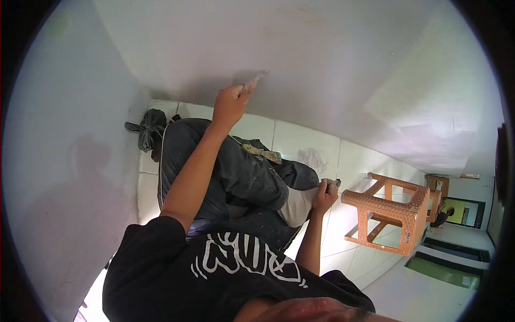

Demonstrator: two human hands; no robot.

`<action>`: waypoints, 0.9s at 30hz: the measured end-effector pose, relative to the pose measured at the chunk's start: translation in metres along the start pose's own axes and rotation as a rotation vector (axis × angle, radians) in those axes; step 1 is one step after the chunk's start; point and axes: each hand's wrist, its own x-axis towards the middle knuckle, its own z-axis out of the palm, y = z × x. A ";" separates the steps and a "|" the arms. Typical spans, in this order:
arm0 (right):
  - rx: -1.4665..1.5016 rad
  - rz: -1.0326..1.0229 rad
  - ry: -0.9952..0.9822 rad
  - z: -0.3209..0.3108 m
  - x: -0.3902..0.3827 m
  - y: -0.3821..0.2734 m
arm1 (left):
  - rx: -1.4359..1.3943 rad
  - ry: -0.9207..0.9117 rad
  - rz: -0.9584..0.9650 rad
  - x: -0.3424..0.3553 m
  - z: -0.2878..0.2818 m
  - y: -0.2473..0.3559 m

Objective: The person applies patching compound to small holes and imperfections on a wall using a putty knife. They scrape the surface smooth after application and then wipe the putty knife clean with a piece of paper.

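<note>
My left hand (232, 104) is raised to the pale wall (322, 64), closed, with a thin whitish tip reaching from it to the surface. Whether that tip is a coated finger or a small tool is unclear. White smears mark the fingers. Low on the right, my right hand (324, 196) is closed around something mostly hidden, whose dark end (337, 182) pokes out. Beside its wrist is a whitish, bag-like thing (296, 207). A scraper (262, 153) with a yellowish handle and a crusted blade lies against my dark trousers (241, 180).
A knotted black plastic bag (152, 129) sits in the wall corner. White residue (312, 159) stains the tiled floor (300, 134). To the right stands a brown woven-pattern plastic stool (410, 212). Another person (443, 216) is far off near a doorway.
</note>
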 end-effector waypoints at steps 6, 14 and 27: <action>0.045 0.054 0.030 0.004 0.000 -0.004 | -0.109 0.026 -0.085 0.006 -0.011 -0.005; 0.035 0.031 0.016 0.002 -0.001 0.001 | -0.166 0.094 -0.014 0.004 -0.019 0.005; 0.096 0.071 0.017 0.003 0.000 -0.006 | 0.037 -0.024 -0.103 0.007 -0.029 -0.004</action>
